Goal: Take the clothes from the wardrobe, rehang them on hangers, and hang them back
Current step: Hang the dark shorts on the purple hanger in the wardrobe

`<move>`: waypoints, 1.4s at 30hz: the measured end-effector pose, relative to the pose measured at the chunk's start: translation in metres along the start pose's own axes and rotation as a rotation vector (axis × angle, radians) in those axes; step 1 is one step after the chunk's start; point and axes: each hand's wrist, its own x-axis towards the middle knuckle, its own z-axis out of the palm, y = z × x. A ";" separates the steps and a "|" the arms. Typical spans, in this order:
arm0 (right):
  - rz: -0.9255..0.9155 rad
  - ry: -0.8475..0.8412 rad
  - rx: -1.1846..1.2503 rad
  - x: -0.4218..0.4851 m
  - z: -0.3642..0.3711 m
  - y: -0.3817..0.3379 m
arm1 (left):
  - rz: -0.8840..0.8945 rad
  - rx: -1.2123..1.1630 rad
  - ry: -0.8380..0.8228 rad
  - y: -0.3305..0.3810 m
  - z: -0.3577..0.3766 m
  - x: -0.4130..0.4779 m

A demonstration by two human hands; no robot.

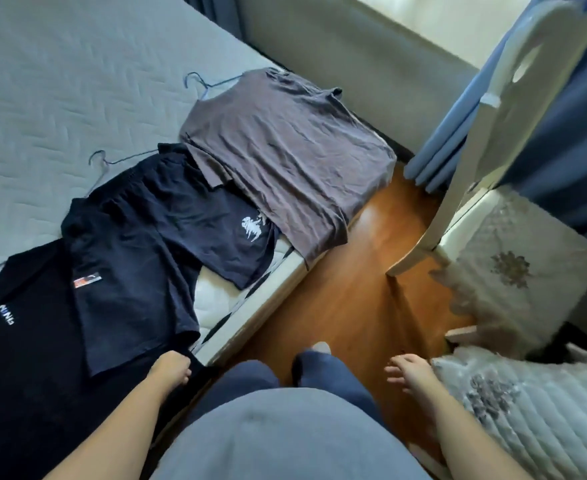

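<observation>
Bed edge crowded, open lane of floor beside it

Three overlapping garments cover the bed's (60, 81) near edge: a grey-brown shirt (285, 150) at its far corner, a navy shirt (167, 216) mid-edge and a black shirt (18, 341) nearest. Two wire hangers (112, 161) poke out of them toward the bed's middle, and beyond lies open mattress. Off the bed's side runs a passable strip of wooden floor (354, 289), hemmed opposite the bed by a white chair (492, 133), cushions (513, 271) and a blue curtain (458, 126).
</observation>
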 end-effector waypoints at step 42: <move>-1.049 -0.259 -1.012 0.173 0.517 -0.593 | -0.189 -0.318 0.668 0.096 -0.300 0.384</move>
